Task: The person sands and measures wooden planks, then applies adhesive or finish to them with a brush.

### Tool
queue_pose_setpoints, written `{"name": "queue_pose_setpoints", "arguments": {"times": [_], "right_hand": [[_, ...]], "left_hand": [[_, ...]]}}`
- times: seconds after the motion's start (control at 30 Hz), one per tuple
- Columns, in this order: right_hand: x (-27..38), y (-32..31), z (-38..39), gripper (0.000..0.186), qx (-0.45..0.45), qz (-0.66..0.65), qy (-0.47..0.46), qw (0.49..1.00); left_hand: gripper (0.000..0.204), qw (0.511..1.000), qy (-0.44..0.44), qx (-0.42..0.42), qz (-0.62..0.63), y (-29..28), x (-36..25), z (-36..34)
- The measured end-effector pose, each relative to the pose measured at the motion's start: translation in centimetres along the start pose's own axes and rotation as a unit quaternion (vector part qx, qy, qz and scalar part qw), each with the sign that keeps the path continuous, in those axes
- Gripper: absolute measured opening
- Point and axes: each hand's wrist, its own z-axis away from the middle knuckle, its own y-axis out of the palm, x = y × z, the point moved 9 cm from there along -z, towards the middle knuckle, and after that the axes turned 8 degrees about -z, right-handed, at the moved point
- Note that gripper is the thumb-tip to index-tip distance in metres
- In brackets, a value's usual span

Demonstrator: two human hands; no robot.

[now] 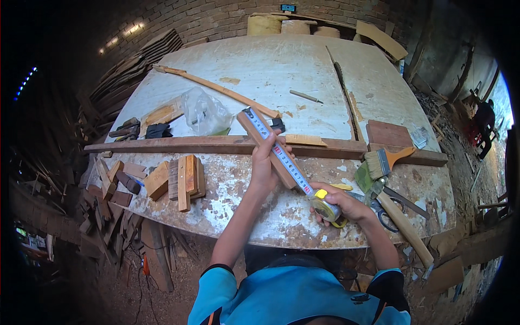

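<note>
My left hand [266,157] grips a short reddish-brown wooden piece [284,174], holding it diagonally above the bench's near edge. The extended blade of a tape measure [325,206] lies along that piece, with my left fingers over it and its hooked end at the upper tip. My right hand [346,205] is closed around the yellow and silver tape case at the piece's lower end. Just right of the case are a brush [386,158] with an orange handle, a long wooden handle [403,223] and some dark metal tools.
A long timber [195,145] crosses the paint-spotted bench [238,227]. Small wood blocks [184,183] lie front-left. On the pale back board are a thin stick [216,89], a plastic bag [206,112] and a pencil-like tool [306,96]. Scrap wood [111,211] is heaped off the left side.
</note>
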Motion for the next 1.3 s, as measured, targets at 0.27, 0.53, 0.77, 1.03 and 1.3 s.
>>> {"name": "queue_pose_setpoints", "arguments": {"times": [0.27, 0.53, 0.77, 1.03, 1.3], "right_hand": [[1.9, -2.0, 1.5, 0.07, -0.039, -0.073, -0.065, 0.994], [1.3, -2.3, 2.1, 0.068, -0.035, 0.04, 0.026, 0.998], [0.7, -2.4, 1.8, 0.055, -0.023, 0.053, 0.042, 0.997], [0.9, -2.9, 1.8, 0.067, -0.049, 0.067, 0.039, 0.996], [1.0, -3.0, 2.3, 0.07, -0.04, 0.033, 0.048, 0.997]], "left_hand": [[0.066, 0.983, -0.062, 0.028, -0.17, -3.0, -2.7, -0.4], [0.084, 0.91, -0.062, -0.025, -0.409, -7.8, -6.2, 0.0], [0.075, 0.905, -0.054, -0.002, -0.422, -6.9, -6.0, 0.4], [0.053, 0.882, -0.081, 0.037, -0.463, -6.9, -5.6, 0.3], [0.055, 0.885, -0.058, 0.026, -0.46, -7.0, -5.8, 0.0]]}}
